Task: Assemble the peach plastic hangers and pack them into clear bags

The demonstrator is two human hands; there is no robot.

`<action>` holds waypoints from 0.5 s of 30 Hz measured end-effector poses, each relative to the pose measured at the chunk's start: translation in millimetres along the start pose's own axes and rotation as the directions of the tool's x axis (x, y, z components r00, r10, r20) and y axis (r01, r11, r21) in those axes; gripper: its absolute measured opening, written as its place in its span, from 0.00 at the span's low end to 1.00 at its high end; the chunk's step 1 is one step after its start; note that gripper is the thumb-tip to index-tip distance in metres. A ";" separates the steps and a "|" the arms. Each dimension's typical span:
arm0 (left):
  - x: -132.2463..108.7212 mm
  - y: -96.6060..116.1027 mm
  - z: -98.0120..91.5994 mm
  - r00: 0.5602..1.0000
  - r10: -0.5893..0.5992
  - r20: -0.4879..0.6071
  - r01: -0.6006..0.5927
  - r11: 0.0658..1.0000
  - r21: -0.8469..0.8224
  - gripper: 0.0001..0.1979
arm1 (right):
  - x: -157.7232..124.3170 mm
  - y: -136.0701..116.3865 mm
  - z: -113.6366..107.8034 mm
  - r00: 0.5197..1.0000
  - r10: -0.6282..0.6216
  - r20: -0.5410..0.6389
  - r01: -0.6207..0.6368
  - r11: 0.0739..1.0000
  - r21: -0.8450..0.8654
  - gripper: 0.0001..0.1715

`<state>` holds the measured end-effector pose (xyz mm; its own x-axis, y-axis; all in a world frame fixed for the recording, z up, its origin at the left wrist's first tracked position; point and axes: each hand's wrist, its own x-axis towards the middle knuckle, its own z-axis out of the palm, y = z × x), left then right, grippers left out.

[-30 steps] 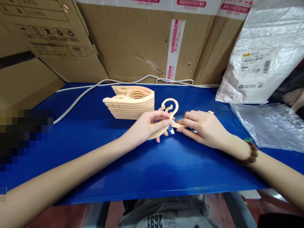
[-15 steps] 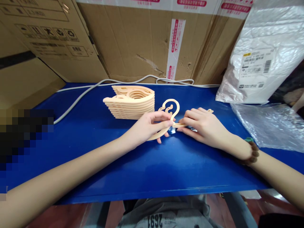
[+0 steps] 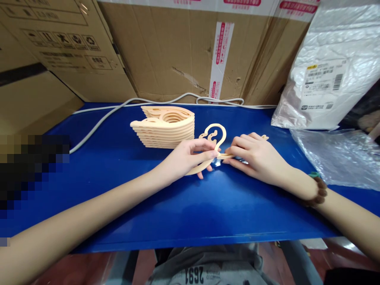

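Observation:
Between my two hands is a cream plastic folding hanger (image 3: 223, 134), its hook curving up and away from me. My left hand (image 3: 192, 156) pinches it near the base of the hook, thumb on top, with one curved arm running under the palm. On the other side, my right hand (image 3: 252, 154) grips the opposite arm, and the arm's tip pokes out beyond the knuckles. Much of both arms is hidden by my fingers. Behind my left hand stands a neat stack of matching cream hangers (image 3: 163, 128), folded and piled flat.
A white cable (image 3: 124, 103) runs along the back of the blue table (image 3: 178, 213). Cardboard boxes (image 3: 154, 51) wall off the rear and left. At right are a white mailing bag (image 3: 320, 91) and a clear plastic bag (image 3: 341, 158). A dark, pixelated shape covers the left edge.
The whole view shifts very slightly. Both hands keep their hold on the hanger, with no clear movement of it.

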<state>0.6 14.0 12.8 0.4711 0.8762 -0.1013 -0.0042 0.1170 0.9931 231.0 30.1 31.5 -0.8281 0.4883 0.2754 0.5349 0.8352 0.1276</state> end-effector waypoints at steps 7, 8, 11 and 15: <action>-0.6 0.8 0.3 1.000 -0.015 -0.004 0.015 1.000 0.015 0.11 | 1.2 -0.8 -0.7 1.000 -0.003 0.012 0.003 1.000 0.017 0.20; -0.6 0.9 0.2 1.000 -0.017 -0.003 0.017 1.000 0.016 0.11 | 1.4 -1.0 -0.8 1.000 -0.004 0.015 0.004 1.000 0.016 0.20; -0.4 1.3 -0.5 1.000 -0.024 -0.002 0.024 1.000 0.018 0.11 | 1.5 -1.7 -1.3 1.000 -0.010 0.009 0.010 1.000 0.004 0.21; -0.8 3.4 -0.8 0.998 -0.070 0.002 0.070 0.997 0.031 0.10 | 1.4 -3.7 -1.5 1.000 -0.015 -0.016 0.014 0.999 -0.032 0.20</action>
<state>-0.5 14.1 16.2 0.4724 0.8648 -0.1700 0.0558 0.1631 0.9850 228.1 27.3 32.8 -0.8330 0.4719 0.2889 0.5283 0.8335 0.1616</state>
